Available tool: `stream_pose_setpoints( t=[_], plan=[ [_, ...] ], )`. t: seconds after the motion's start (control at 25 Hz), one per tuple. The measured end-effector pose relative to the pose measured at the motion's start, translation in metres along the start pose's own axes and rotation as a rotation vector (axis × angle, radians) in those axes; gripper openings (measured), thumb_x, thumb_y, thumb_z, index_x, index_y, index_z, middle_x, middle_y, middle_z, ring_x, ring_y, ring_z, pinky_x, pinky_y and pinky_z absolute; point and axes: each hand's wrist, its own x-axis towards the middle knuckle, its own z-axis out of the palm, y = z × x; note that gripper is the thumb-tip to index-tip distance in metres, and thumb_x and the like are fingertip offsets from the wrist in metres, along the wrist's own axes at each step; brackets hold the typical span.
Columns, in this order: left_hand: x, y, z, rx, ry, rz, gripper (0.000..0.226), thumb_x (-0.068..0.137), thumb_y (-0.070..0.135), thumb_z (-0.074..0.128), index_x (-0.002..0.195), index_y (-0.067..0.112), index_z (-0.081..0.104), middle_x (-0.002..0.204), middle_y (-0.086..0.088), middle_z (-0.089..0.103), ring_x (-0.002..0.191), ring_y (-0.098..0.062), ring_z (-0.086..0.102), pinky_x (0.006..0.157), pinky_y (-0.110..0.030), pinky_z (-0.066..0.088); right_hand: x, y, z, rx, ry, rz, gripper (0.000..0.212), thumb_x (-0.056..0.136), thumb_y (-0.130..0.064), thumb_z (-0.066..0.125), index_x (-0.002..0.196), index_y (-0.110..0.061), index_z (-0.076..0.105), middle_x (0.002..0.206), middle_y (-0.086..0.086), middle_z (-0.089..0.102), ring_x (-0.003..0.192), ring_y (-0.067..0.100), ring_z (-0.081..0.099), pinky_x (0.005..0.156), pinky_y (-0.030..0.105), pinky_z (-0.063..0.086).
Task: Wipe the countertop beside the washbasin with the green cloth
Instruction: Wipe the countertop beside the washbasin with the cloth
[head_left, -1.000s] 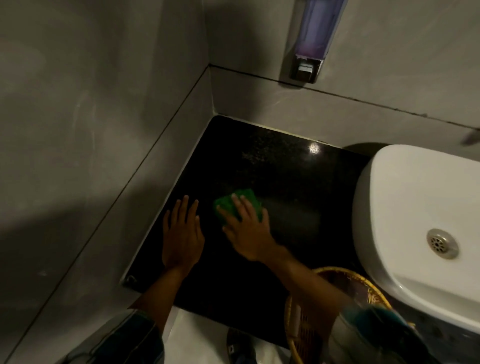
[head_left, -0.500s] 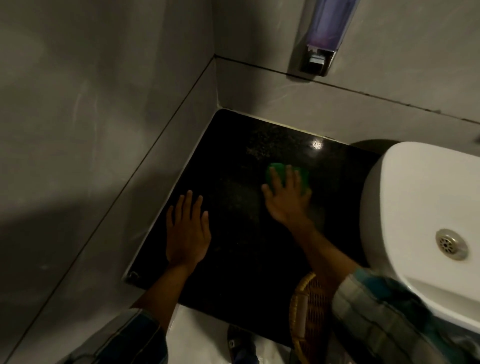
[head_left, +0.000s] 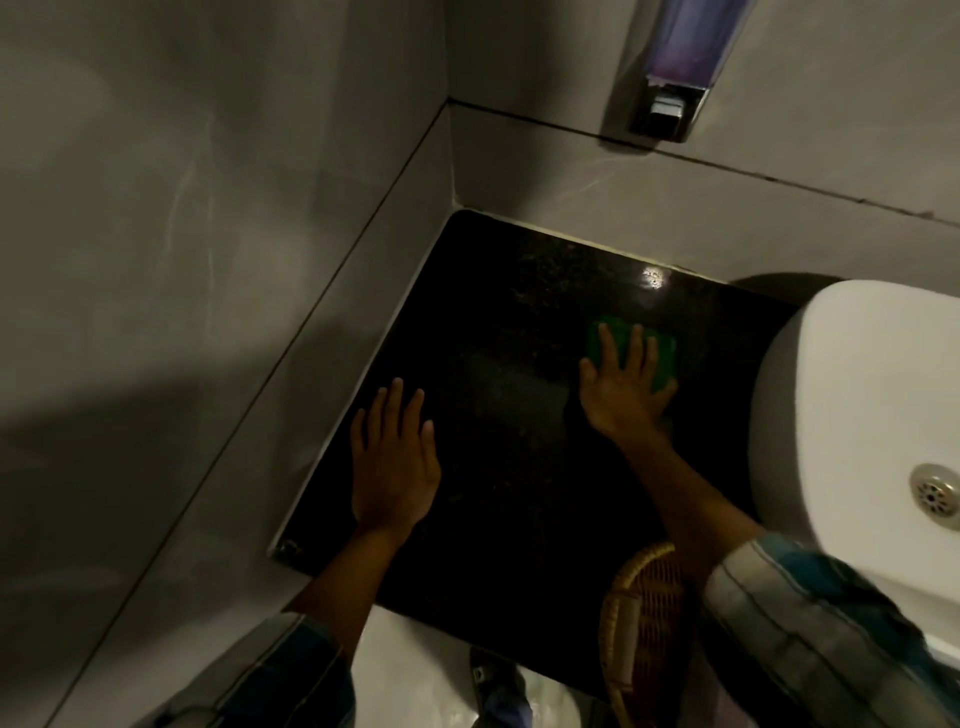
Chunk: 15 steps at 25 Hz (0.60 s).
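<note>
Pressing flat on the black counter (head_left: 498, 426) are two bare hands, and I count one green cloth (head_left: 660, 353) between them and the basin. The right hand (head_left: 626, 387) lies palm down on the cloth with its fingers spread, pinning it to the stone rather than pinching it; the cloth shows at twelve and two o'clock of that hand, just beside the one white basin (head_left: 852, 395), which sits at three o'clock. The left hand (head_left: 392, 462) is also spread open and flat, holding nothing, near the counter's nine o'clock edge where it meets the grey wall (head_left: 182, 260). Two striped sleeves show at six o'clock, one per arm. One drain (head_left: 937, 496) shows in the basin bowl. One woven basket (head_left: 644, 623) stands at the counter's front edge, at five o'clock, partly hidden under the right forearm. One soap dispenser (head_left: 675, 67) with purple contents hangs on the back wall at one o'clock. One bright glint of light sits on the stone above the cloth. Below the counter, at six o'clock, a dark shoe-like shape shows on the pale floor; I cannot tell more. No brand, label or writing can be read on anything here.
</note>
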Motion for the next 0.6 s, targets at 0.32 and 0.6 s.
stream_pose_setpoints(
  t=[0.32, 0.6],
  plan=[
    [-0.001, 0.001, -0.004, -0.031, 0.000, -0.003, 0.046, 0.099, 0.030, 0.031, 0.142, 0.017, 0.044, 0.156, -0.010, 0.036, 0.146, -0.028, 0.029, 0.117, -0.051, 0.026, -0.163, -0.031, 0.057, -0.210, -0.016, -0.609, 0.058, 0.087, -0.045, 0.038, 0.144, -0.037, 0.029, 0.156, 0.009, 0.029, 0.144, 0.031, 0.024, 0.106, 0.064, 0.026],
    [0.000, 0.000, 0.001, 0.013, 0.014, -0.003, 0.046, 0.100, 0.032, 0.029, 0.143, 0.020, 0.041, 0.157, -0.007, 0.034, 0.146, -0.026, 0.028, 0.117, -0.049, 0.027, 0.030, 0.014, -0.017, 0.058, 0.065, 0.181, 0.056, 0.098, -0.042, 0.029, 0.150, -0.034, 0.011, 0.162, 0.006, -0.005, 0.147, 0.027, -0.009, 0.113, 0.067, 0.001]
  ],
)
